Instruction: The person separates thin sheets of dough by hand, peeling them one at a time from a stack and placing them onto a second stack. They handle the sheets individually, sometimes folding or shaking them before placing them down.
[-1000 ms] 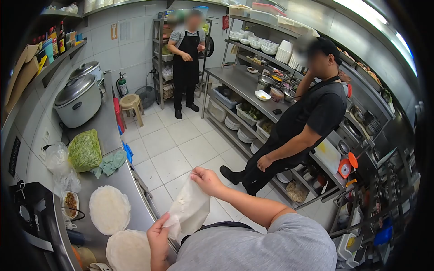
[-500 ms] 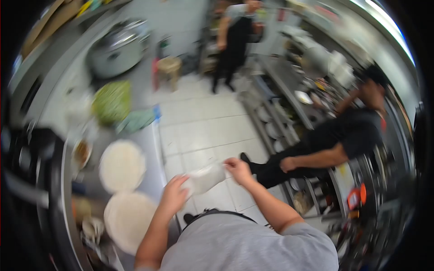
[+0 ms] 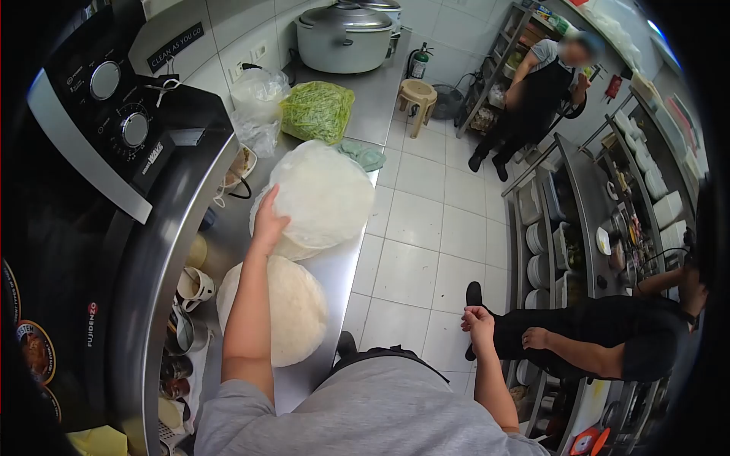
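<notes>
At the edge of a round, thin, whitish wrapper sheet (image 3: 327,190), my left hand (image 3: 269,218) has its thumb over the rim and its fingers closed there. This sheet lies over a pile of similar round sheets, whose edge (image 3: 298,251) shows beneath it. Nearer my body, a second pile of round wrapper sheets (image 3: 293,311) rests on the steel counter (image 3: 342,251). Away from the counter, my right hand (image 3: 478,323) hangs over the floor with fingers curled together, and nothing shows in them.
A green-filled plastic bag (image 3: 318,112), a green cloth (image 3: 362,155) and a large cooker (image 3: 344,42) stand farther along the counter. A black oven (image 3: 114,137) is at left. One person (image 3: 540,91) stands at the back, another (image 3: 593,338) at right by shelves.
The whitish sheet that was between both hands has left my right hand, which moved right. My left hand moved forward to the far pile. The view has turned left.
</notes>
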Motion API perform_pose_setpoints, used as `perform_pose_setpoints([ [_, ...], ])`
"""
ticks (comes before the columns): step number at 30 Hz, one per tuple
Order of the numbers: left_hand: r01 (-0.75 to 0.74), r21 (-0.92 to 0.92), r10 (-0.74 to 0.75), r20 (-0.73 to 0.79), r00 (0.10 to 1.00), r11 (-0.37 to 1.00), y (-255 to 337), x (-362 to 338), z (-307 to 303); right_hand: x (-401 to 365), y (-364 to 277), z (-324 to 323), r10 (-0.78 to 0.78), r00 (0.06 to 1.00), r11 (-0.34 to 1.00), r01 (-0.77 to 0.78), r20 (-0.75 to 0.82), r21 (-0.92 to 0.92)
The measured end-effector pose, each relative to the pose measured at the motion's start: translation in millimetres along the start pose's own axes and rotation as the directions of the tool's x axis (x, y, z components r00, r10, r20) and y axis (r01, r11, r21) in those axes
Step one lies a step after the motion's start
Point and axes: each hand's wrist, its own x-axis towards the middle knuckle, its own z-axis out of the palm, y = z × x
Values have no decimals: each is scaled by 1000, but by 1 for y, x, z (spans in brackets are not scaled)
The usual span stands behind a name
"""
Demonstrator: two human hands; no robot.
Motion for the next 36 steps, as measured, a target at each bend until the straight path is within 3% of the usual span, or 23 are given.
perform_pose_setpoints([
  [3, 255, 427, -221, -127, 967, 867, -88, 1, -26, 2, 12, 2, 40, 999, 999, -40, 26, 2],
  [7, 332, 389, -291, -163, 943, 859, -111, -4, -39, 7, 17, -2, 72, 996, 997, -71, 56, -26],
  [10, 307, 408, -225, -236, 945, 860, -110, 0, -46, 7, 17, -8, 72, 997, 997, -71, 41, -23],
  [12, 266, 475, -178, -222, 959, 839, -139, 3, -64, 11, 25, -15, 86, 996, 996, -87, 24, 18],
  [13, 307, 263, -245, -241, 939, 915, -178, 6, -75, 13, 28, -18, 103, 995, 995, -103, -2, -3],
  [15, 313, 554, -255, -181, 950, 772, -207, 15, -85, 9, 27, -23, 92, 996, 993, -91, 0, -74],
  [16, 355, 793, -266, -251, 931, 495, -109, -3, -49, 15, 38, -25, 144, 990, 976, -140, 10, -165],
  [17, 340, 848, -149, -306, 941, 407, -110, 3, -37, 10, 32, -25, 156, 988, 962, -148, 14, -231],
  [19, 237, 907, -12, -248, 969, 348, -48, 2, 13, 12, 37, -23, 141, 989, 960, -123, 52, -251],
  [20, 116, 938, 93, -154, 984, 327, -58, 5, 30, 5, 24, -22, 141, 989, 947, -120, 47, -299],
  [21, 86, 936, 98, -127, 987, 341, -66, -1, 45, 6, 28, -22, 109, 992, 953, -84, 71, -290],
  [23, 91, 961, -248, -24, 968, 263, -77, -16, 68, 5, 32, -23, 3, 997, 956, 19, 74, -292],
  [24, 86, 960, -238, -22, 971, 265, -66, -11, 72, 5, 30, -25, -5, 998, 958, 25, 69, -287],
  [26, 114, 988, -539, -40, 842, 104, -31, 9, 79, -5, 36, -37, -13, 998, 942, 31, 54, -336],
  [27, 102, 989, -556, -24, 831, 109, -11, 22, 85, -9, 45, -42, -9, 998, 943, 27, 57, -333],
  [28, 96, 989, -574, -12, 819, 116, 5, 34, 93, -8, 60, -49, 96, 994, 945, -74, 53, -319],
  [30, 143, 953, -391, -29, 920, 266, -2, 71, 111, -1, 98, -62, 283, 959, 919, -261, 33, -296],
  [31, 144, 931, -387, -3, 922, 335, -2, 93, 120, 1, 118, -68, 367, 930, 894, -348, 14, -283],
  [33, 139, 902, -376, 28, 926, 408, 8, 121, 140, 5, 154, -81, 453, 892, 810, -410, 2, -420],
  [36, 90, 874, -192, 4, 981, 478, 33, 148, 169, 19, 199, -86, 596, 801, 633, -421, 61, -650],
])
